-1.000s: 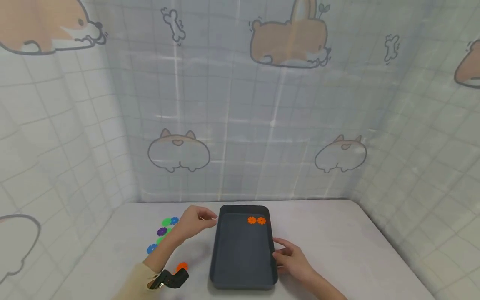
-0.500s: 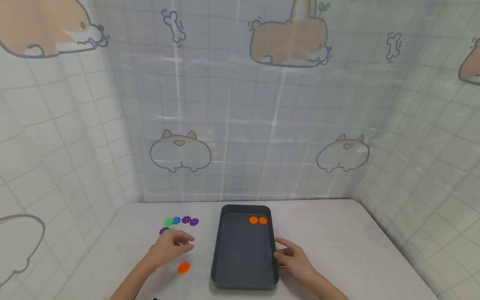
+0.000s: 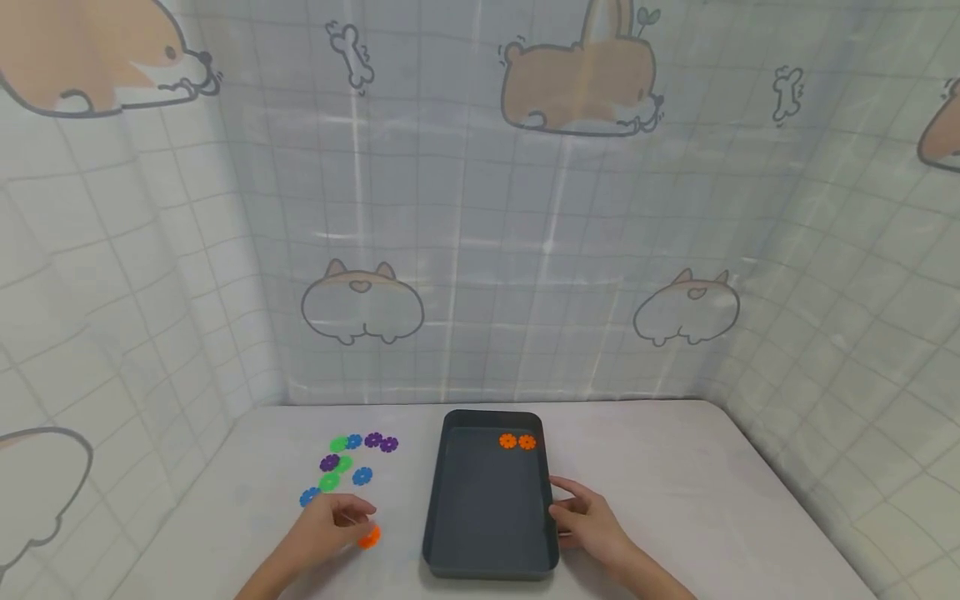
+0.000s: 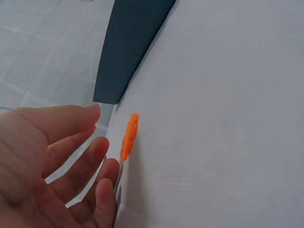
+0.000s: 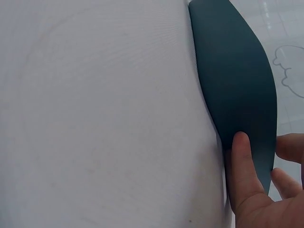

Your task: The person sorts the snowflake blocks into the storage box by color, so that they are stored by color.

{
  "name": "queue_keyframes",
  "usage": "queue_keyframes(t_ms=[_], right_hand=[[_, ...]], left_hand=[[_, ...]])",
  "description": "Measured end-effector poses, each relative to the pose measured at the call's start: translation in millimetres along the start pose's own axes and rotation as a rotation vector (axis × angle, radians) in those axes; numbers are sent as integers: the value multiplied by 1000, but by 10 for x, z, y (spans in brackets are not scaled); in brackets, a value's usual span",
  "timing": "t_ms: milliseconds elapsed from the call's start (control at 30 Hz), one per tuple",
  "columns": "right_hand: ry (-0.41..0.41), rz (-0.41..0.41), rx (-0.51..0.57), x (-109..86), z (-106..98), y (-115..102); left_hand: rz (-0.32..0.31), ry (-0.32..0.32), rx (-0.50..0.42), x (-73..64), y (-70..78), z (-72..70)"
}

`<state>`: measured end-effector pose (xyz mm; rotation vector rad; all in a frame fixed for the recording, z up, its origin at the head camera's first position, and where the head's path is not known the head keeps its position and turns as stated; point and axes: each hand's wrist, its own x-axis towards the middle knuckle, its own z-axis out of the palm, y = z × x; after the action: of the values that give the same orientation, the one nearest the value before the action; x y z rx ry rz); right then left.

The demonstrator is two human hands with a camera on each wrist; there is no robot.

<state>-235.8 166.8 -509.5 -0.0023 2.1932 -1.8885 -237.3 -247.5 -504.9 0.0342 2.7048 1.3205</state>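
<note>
My left hand is low over the table, its thumb and fingers apart beside an orange flower-shaped plastic disc. The left wrist view shows that disc edge-on, just beyond the fingertips, with nothing in the hand. A dark grey rectangular tray lies in the middle, bearing two orange discs near its far right corner. At the tray's right side rests my right hand. One finger lies straight against the tray's outer wall, and other fingertips are at the rim.
Several green, blue and purple discs lie left of the tray, among them a blue disc, a green disc and a purple disc. The white table ends at a patterned curtain on the back and sides.
My left hand has moved from the tray's far left edge back toward me, down to the orange disc, uncovering purple and blue discs. The right hand stays at the tray.
</note>
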Motion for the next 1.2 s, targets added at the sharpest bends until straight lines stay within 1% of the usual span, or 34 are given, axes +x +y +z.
queue_keyframes(t_ms=[67, 167, 267, 400, 633, 767, 933, 1000, 1100, 1200], right_hand=[[2, 4, -1, 5, 0, 5], [6, 9, -2, 15, 3, 11], [11, 10, -7, 17, 11, 9], [11, 10, -7, 15, 17, 8], [9, 6, 0, 22, -5, 39], [10, 13, 3, 25, -2, 55], [11, 19, -2, 21, 1, 32], [11, 17, -1, 15, -1, 14], [8, 12, 7, 0, -2, -6], [5, 11, 9, -10, 0, -11]], left_hand=[[-12, 6, -3, -17, -3, 15], [-7, -6, 17, -35, -7, 29], [-12, -24, 54, -47, -1, 44], [-42, -49, 101, -64, 11, 65], [-12, -147, 128, -97, 12, 61], [-3, -178, 139, -123, 14, 56], [41, -219, 121, -129, -15, 5], [64, -225, 111, -118, -32, -16], [82, -218, 100, -102, -39, -19], [75, -189, 109, -76, -42, 2]])
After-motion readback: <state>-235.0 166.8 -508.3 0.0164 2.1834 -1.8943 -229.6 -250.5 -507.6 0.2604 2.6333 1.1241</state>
